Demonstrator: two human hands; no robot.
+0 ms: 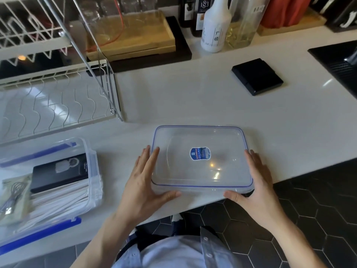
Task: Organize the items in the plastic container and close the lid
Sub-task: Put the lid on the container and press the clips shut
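Note:
A clear plastic container (228, 171) with a blue rim seal and a blue sticker sits empty on the white counter near its front edge. My left hand (143, 182) lies against its left side and my right hand (257, 188) against its right side, thumbs at the near edge, gripping it. At the far left lies the clear lid (90, 171) with blue clasps, bearing a black booklet (59, 173), a stack of white paper items (63, 200) and a small packet with a cable (13, 198).
A white wire dish rack (56, 105) stands at the back left. A black square box (257, 76) rests at the back right. Bottles (214, 26) and a wooden tray (135, 39) line the back. The counter's front edge drops to a dark hexagon-tiled floor (309, 209).

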